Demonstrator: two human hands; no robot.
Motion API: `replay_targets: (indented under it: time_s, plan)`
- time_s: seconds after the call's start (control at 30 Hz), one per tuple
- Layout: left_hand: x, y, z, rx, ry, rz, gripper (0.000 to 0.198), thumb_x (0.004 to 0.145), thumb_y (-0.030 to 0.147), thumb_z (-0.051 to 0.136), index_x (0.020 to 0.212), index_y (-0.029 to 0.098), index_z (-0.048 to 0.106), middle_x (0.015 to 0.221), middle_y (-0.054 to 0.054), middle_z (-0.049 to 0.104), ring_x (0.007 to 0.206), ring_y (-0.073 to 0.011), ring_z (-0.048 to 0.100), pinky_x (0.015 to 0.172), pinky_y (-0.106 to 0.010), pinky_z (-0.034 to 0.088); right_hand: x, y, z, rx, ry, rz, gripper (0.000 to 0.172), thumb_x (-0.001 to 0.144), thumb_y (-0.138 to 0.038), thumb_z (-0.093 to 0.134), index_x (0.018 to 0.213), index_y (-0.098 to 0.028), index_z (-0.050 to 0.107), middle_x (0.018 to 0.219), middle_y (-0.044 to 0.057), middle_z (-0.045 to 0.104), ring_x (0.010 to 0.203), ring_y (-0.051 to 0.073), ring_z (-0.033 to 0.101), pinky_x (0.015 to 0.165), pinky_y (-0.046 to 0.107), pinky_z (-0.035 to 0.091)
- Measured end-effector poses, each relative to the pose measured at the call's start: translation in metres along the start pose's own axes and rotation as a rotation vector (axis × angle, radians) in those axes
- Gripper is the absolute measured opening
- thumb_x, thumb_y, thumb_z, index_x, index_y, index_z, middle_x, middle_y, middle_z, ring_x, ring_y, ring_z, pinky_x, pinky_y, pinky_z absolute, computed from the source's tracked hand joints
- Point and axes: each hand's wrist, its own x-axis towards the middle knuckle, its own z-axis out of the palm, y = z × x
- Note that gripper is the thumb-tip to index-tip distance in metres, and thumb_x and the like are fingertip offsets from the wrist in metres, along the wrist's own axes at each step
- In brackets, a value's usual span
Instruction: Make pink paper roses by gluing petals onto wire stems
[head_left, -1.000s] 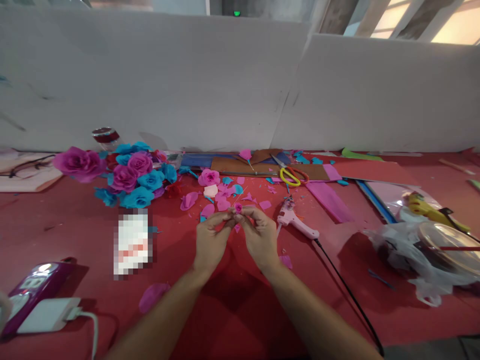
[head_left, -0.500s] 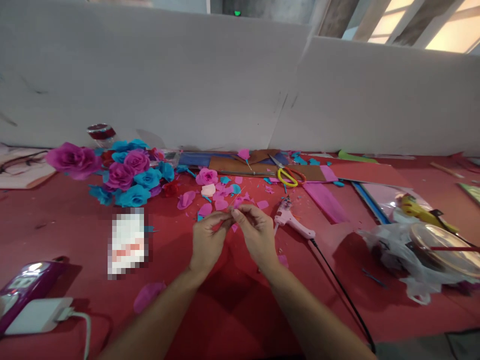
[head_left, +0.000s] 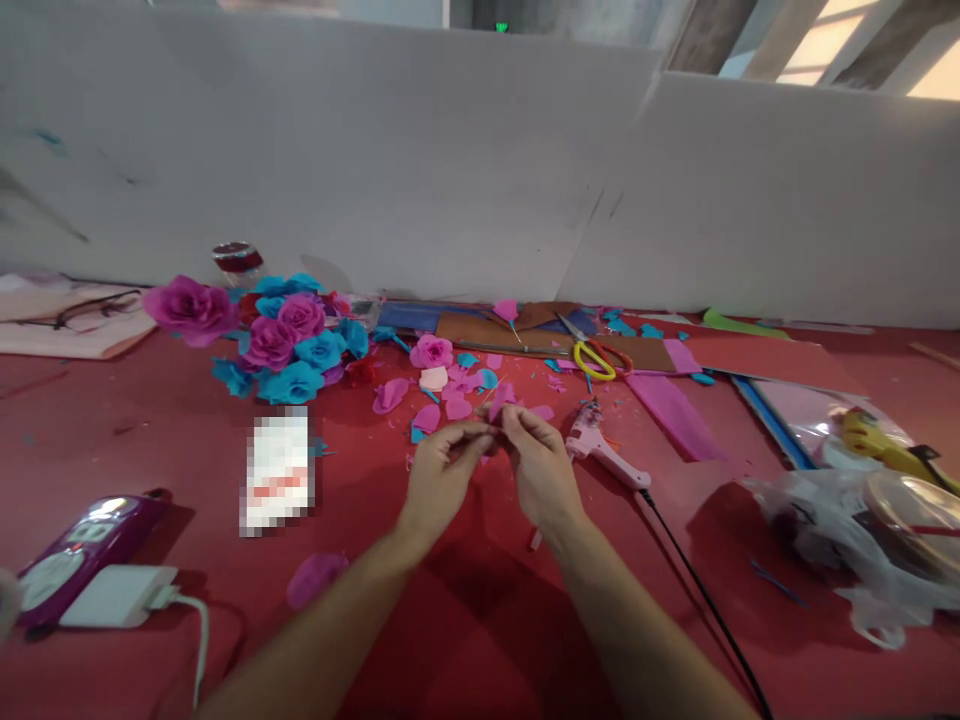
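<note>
My left hand and my right hand meet over the red table, fingertips pinched close together. A magenta paper petal rises from the right fingertips, and a thin wire stem slants up beside it. The left fingers press at the lower end, where the wire seems to sit; its base is hidden by the fingers. Loose pink petals lie just beyond the hands, along with a finished pink paper rose. Right of my right hand rests a pink glue gun with a black cord.
Pink and blue paper roses are bunched at the left. Yellow-and-orange scissors lie on brown paper near the wall. A purple power strip holds a white charger. A plastic bag sits at the right.
The magenta petal now stands higher at my right fingertips, against the wire. My hands stay together, and the whole view has swung slightly left.
</note>
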Motion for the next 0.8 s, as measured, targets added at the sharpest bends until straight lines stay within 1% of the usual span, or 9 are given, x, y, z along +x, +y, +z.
replay_targets:
  time_s: [0.1,0.17,0.27,0.33,0.4,0.47,0.53,0.67,0.8]
  plan:
    - [0.01,-0.003,-0.012,-0.051,0.294,0.079,0.007,0.082,0.021,0.056,0.078,0.019,0.062,0.071,0.001,0.061,0.069,-0.0108,0.056,0.07,-0.024,0.044,0.001,0.003,-0.001,-0.119,0.038,-0.026,0.023,0.082,-0.038,0.056,0.091,-0.023,0.071,0.093,0.004,0.071,0.085,0.017,0.062,0.078,0.032,0.047]
    - [0.02,-0.007,-0.023,-0.089,0.514,0.13,0.005,0.081,0.018,0.054,0.077,0.019,0.057,0.069,0.003,0.055,0.064,-0.0089,0.051,0.064,-0.021,0.041,0.003,0.006,-0.005,-0.237,0.041,-0.029,0.02,0.08,-0.035,0.057,0.087,-0.022,0.071,0.09,0.004,0.072,0.084,0.017,0.063,0.08,0.032,0.047]
    - [0.033,-0.012,-0.04,-0.09,0.682,0.138,0.003,0.076,0.019,0.058,0.074,0.019,0.056,0.068,0.005,0.051,0.061,-0.0081,0.045,0.06,-0.02,0.037,0.007,0.012,-0.011,-0.363,0.02,-0.015,0.02,0.079,-0.031,0.057,0.086,-0.021,0.072,0.081,0.004,0.072,0.079,0.018,0.065,0.077,0.032,0.048]
    - [0.039,-0.016,-0.047,-0.073,0.684,0.093,0.008,0.071,0.023,0.065,0.072,0.018,0.059,0.067,0.004,0.054,0.062,-0.0086,0.046,0.062,-0.021,0.038,0.012,0.015,-0.011,-0.489,-0.002,-0.02,0.02,0.079,-0.028,0.056,0.089,-0.02,0.072,0.079,0.004,0.073,0.076,0.018,0.066,0.075,0.031,0.049]
    - [0.043,-0.019,-0.052,-0.073,0.645,0.017,0.014,0.069,0.029,0.068,0.069,0.016,0.062,0.064,0.003,0.056,0.06,-0.0094,0.047,0.061,-0.023,0.038,0.021,0.018,-0.005,-0.74,-0.069,-0.058,0.02,0.078,-0.02,0.057,0.09,-0.02,0.072,0.085,0.004,0.074,0.08,0.019,0.067,0.077,0.031,0.049]
    - [0.045,-0.023,-0.056,-0.075,0.609,-0.054,0.019,0.073,0.034,0.064,0.068,0.016,0.064,0.061,0.002,0.057,0.057,-0.0104,0.048,0.059,-0.024,0.039,0.031,0.023,0.009,-1.065,-0.167,-0.125,0.024,0.077,-0.013,0.055,0.09,-0.021,0.072,0.095,0.004,0.074,0.089,0.018,0.066,0.084,0.03,0.046]
    - [0.047,-0.027,-0.058,-0.043,0.578,-0.115,0.017,0.077,0.03,0.057,0.074,0.016,0.066,0.06,0.001,0.059,0.058,-0.012,0.051,0.059,-0.025,0.04,0.042,0.029,0.026,-1.299,-0.23,-0.178,0.026,0.078,-0.01,0.053,0.092,-0.021,0.072,0.101,0.006,0.073,0.098,0.019,0.064,0.093,0.032,0.041]
    - [0.05,-0.034,-0.059,0.111,0.513,-0.17,0.021,0.072,0.011,0.054,0.087,0.017,0.068,0.072,-0.003,0.066,0.07,-0.0152,0.06,0.069,-0.027,0.045,0.056,0.042,0.052,-1.421,-0.199,-0.164,0.019,0.074,-0.014,0.059,0.088,-0.013,0.072,0.1,0.017,0.07,0.103,0.029,0.058,0.091,0.04,0.04]
    - [0.049,-0.039,-0.057,0.188,0.439,-0.16,0.026,0.069,0.008,0.059,0.091,0.017,0.069,0.087,-0.006,0.07,0.08,-0.0166,0.064,0.079,-0.028,0.046,0.062,0.048,0.051,-1.414,-0.202,-0.173,0.022,0.073,-0.009,0.054,0.088,-0.016,0.069,0.092,0.011,0.071,0.098,0.026,0.058,0.086,0.036,0.041]
